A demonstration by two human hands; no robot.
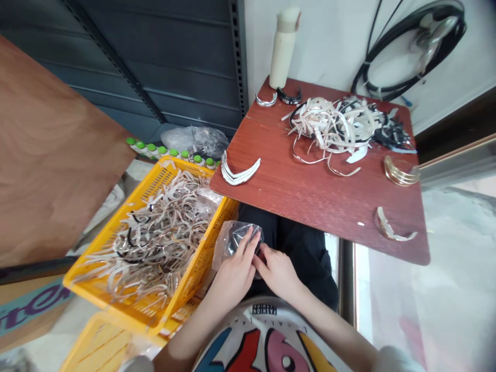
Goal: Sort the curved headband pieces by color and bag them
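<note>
A clear plastic bag with something dark showing in or behind it lies over my lap, close to the yellow crate. My left hand grips the bag, its fingers reaching over the top. Against it, my right hand has its fingers bent at the bag's near right side, pinching there; the exact spot is partly hidden. Above my hands is the red-brown tabletop. A stack of white curved bands sits at its left corner.
The yellow crate on my left holds many tangled bands. On the table are a heap of pale and dark bands, gold bands, a single band and a cream bottle. Green-capped bottles stand behind the crate.
</note>
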